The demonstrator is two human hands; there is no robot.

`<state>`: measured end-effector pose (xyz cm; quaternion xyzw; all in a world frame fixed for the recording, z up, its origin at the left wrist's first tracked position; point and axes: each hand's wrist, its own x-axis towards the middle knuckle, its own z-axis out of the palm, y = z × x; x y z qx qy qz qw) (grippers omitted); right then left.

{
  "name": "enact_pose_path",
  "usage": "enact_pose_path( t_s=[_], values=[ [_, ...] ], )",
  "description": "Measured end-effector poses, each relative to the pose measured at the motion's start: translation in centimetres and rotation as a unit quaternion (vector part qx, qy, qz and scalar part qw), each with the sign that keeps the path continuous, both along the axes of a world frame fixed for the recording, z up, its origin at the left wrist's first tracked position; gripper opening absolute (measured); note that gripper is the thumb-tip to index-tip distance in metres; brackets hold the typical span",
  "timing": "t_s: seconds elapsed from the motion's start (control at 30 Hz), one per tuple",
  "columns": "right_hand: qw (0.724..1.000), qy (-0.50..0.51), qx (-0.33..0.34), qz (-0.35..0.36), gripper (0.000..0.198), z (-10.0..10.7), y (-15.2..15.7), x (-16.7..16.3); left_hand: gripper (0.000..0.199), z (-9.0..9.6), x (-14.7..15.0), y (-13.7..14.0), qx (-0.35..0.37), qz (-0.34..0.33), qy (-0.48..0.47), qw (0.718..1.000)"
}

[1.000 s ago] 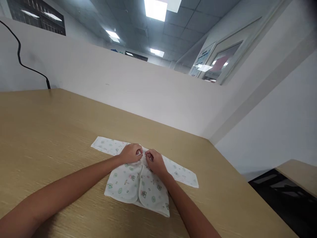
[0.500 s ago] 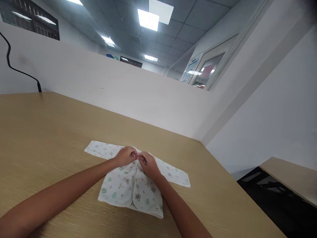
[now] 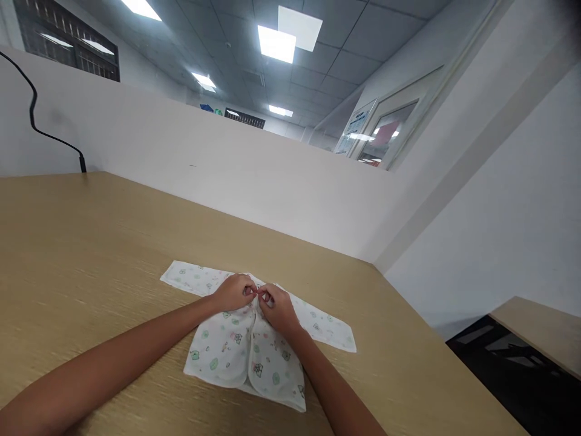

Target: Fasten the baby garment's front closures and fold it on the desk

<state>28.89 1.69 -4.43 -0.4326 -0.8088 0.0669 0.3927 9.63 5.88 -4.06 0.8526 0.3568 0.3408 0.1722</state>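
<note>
A small white baby shirt point(image 3: 222, 351) with green and pink animal prints lies spread on the table, its sleeves stretched out to both sides. The front opening runs down the middle, and the lower edges part slightly at the hem. My left hand point(image 3: 236, 292) pinches the fabric near the top of the opening. Against it, fingertips nearly touching, my right hand point(image 3: 278, 307) pinches the other front edge. Whatever small fastening sits between the fingertips is hidden.
The wooden table point(image 3: 113, 254) meets a low white partition point(image 3: 254, 181) at the back. A black cable point(image 3: 34, 112) hangs down at the far left. At the right stands a lower wooden surface point(image 3: 540, 327) beyond the table's edge.
The whole view has shifted slightly, so everything sits a little lower and farther right. Both hands stay pinched at the shirt's upper front, with their fingertips close together.
</note>
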Motion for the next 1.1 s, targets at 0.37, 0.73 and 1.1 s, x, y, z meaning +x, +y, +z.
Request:
enact_pose_path(
  t_s=[0.37,0.73,1.1],
  values=[
    [0.999,-0.023,0.005,-0.037,0.011,-0.19,0.36,0.11,0.011,-0.41,-0.24,0.45,-0.003,-0.023,-0.027,0.999],
    [0.999,-0.017,-0.005,-0.034,0.012,0.16,0.00,-0.16,0.003,0.04,-0.19,0.14,-0.027,0.040,-0.036,0.998],
    [0.998,-0.006,-0.045,-0.047,0.006,-0.11,0.42,-0.04,0.020,-0.26,-0.40,0.35,-0.020,-0.036,-0.036,0.998]
  ],
)
